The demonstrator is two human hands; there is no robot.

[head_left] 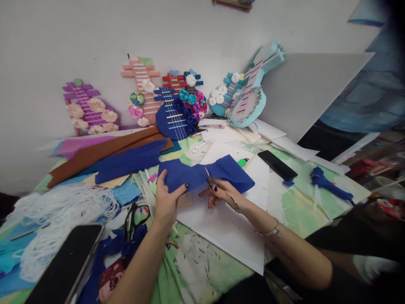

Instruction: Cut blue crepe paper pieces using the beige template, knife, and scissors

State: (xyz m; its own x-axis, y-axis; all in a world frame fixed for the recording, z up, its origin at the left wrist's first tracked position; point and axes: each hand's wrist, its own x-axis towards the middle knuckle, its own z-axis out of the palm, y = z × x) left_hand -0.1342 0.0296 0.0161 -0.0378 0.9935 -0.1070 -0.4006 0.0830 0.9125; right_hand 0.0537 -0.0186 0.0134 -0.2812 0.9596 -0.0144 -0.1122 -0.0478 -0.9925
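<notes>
My left hand grips the left part of a dark blue sheet, thumb on top near its lower edge. In my right hand is a pair of scissors, fingers through the handles. Their blades point up and away from me and meet the sheet at its narrow middle, where the edge is cut in a curve. I cannot tell how far apart the blades are. The sheet is held just above a white board on the table.
Decorated paper guitars, among them a dark blue guitar, lean against the wall. A black phone and a blue glue gun lie at right. White yarn, another phone and eyeglasses are at left, near brown sheets.
</notes>
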